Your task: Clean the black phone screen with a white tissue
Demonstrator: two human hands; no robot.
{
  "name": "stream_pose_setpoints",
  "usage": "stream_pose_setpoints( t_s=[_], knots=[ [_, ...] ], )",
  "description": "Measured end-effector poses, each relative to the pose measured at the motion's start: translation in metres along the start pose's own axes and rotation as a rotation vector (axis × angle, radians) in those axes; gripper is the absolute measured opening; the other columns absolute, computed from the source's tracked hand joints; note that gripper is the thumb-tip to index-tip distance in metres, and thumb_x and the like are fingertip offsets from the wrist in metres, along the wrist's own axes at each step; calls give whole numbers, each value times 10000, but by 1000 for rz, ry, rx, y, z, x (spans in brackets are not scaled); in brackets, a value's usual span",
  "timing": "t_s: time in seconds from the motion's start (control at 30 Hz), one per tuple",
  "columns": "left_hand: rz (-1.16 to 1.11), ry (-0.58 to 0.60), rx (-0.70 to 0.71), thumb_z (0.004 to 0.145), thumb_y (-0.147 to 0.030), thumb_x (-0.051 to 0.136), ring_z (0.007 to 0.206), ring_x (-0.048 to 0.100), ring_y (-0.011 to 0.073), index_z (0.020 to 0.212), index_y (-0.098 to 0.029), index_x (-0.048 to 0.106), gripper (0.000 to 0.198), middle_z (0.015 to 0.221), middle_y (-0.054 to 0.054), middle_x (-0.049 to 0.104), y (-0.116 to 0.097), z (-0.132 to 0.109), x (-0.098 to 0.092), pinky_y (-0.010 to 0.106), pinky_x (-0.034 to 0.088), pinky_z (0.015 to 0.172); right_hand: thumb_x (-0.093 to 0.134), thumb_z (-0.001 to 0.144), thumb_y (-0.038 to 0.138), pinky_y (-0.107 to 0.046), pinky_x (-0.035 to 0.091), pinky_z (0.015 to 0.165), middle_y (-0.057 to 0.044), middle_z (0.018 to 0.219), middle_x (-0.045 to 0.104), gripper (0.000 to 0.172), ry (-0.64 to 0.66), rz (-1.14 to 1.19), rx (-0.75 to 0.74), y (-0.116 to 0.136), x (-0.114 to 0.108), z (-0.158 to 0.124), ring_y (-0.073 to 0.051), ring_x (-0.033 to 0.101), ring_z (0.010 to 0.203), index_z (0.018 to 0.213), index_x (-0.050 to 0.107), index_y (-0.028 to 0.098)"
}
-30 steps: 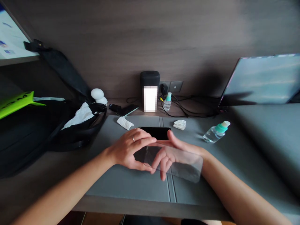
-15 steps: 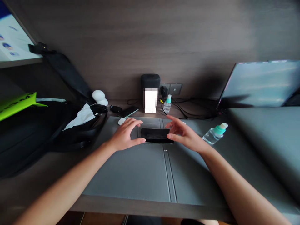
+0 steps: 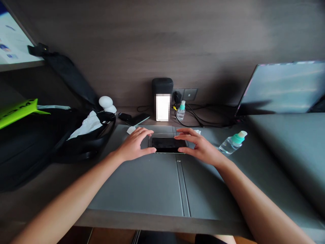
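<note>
The dark tabletop (image 3: 122,217), bearing its grey mat (image 3: 134,189), ran across the scene, and both forearms reached in over it from about 7 and 5 o'clock. The change lay between them: a second earlier the hands had met nearer the front edge with a clear sheet slanting toward 4 o'clock, and now they stood apart on either side of the phone (image 3: 166,148). By the look of it, the work had settled onto the phone itself.

The right hand (image 3: 200,147) sat at the phone's 3 o'clock, its fingertips drawn in over that end, closer than half a second before. The left hand (image 3: 133,145) sat at 9 o'clock, almost unmoved, palm turned inward. Each grip was a wide arch, thumb well apart from fingers; whether either had hold of an edge could not be told. The phone lay flat, dark screen up, long side across the mat. Around it showed a faint outline, probably the clear sheet (image 3: 168,139); whether it touched the screen was unclear.
</note>
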State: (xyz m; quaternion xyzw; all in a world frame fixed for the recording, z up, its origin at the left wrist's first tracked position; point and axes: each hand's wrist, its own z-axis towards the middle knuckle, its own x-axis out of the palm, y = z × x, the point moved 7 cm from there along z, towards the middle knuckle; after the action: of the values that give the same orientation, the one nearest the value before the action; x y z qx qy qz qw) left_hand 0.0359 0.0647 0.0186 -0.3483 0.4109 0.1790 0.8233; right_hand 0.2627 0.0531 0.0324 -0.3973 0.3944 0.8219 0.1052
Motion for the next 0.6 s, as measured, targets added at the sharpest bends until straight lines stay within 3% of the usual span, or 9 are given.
stream_pose_setpoints(
  t_s=[0.13, 0.23, 0.3, 0.4, 0.6],
  knots=[
    [-48, -1, 57, 933, -647, 451, 1029, 573, 250, 1160, -246, 585, 480, 1063, 58, 649, -5, 0, -2, 431, 457, 914, 587, 933, 433, -433, 489, 976, -92, 1212, 643, 302, -66, 13, -12, 9, -6, 1, -251, 619, 1112, 1155, 690, 256],
    [-88, -25, 72, 969, -643, 347, 1000, 593, 234, 1191, -249, 580, 509, 1032, 56, 658, -6, -1, -3, 414, 464, 903, 535, 953, 471, -333, 530, 732, -59, 841, 709, 340, -101, 87, 130, 3, -7, 1, -193, 664, 756, 927, 727, 193],
    [-97, -81, 58, 938, -637, 451, 1002, 597, 234, 1337, -244, 481, 561, 1077, 71, 646, -5, -2, -5, 411, 479, 903, 513, 948, 519, -275, 477, 543, -30, 687, 673, 424, -97, 200, 276, -5, -4, -1, -133, 571, 525, 803, 702, 169],
    [-52, -100, 73, 825, -571, 684, 1033, 591, 248, 1468, -245, 320, 807, 1160, 92, 621, -8, -4, -3, 429, 487, 928, 528, 916, 571, -238, 416, 433, -42, 714, 693, 474, -77, 415, 414, -13, 6, -2, -88, 486, 435, 761, 680, 149],
    [68, -69, 145, 750, -505, 781, 1054, 592, 275, 1398, -251, 434, 777, 1153, 92, 630, -22, -1, -2, 473, 497, 930, 571, 867, 604, -236, 411, 429, -75, 703, 695, 506, -108, 661, 543, -21, 17, -3, -93, 498, 457, 742, 681, 127]
  ],
)
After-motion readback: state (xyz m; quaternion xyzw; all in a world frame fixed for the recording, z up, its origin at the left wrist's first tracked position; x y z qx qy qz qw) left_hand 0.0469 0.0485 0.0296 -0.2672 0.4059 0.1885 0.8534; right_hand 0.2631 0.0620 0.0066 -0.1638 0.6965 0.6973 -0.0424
